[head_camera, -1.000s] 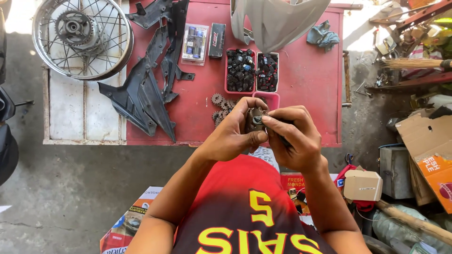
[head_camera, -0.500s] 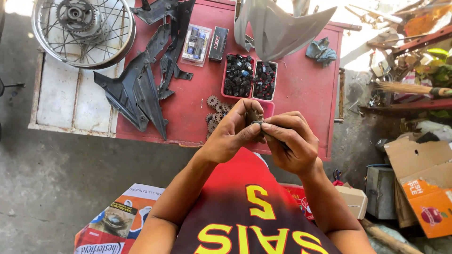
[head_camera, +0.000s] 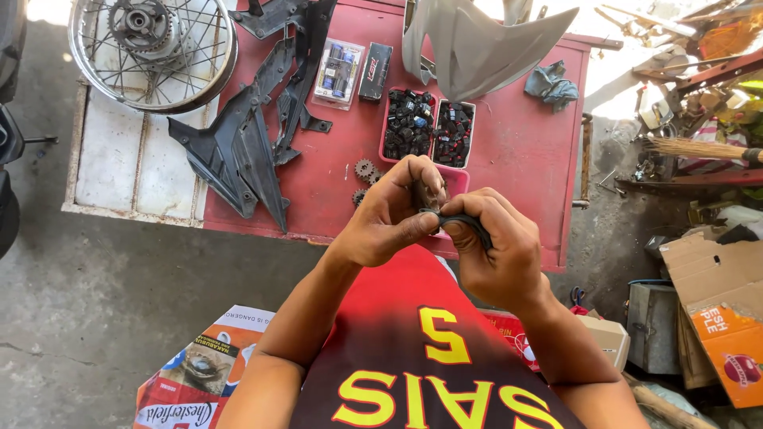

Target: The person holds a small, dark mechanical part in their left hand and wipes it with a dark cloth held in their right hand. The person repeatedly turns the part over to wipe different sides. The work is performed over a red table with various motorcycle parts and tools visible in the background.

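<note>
Hands [head_camera: 445,226] hide small dark part [head_camera: 469,224]; kind unclear.

Bare red table [head_camera: 520,151] beside trays [head_camera: 429,127]

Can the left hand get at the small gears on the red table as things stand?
Probably not at once. The left hand hovers just above the gears with nothing between them, but it and the right hand together grip a small dark part, so it would have to let go first.
</note>
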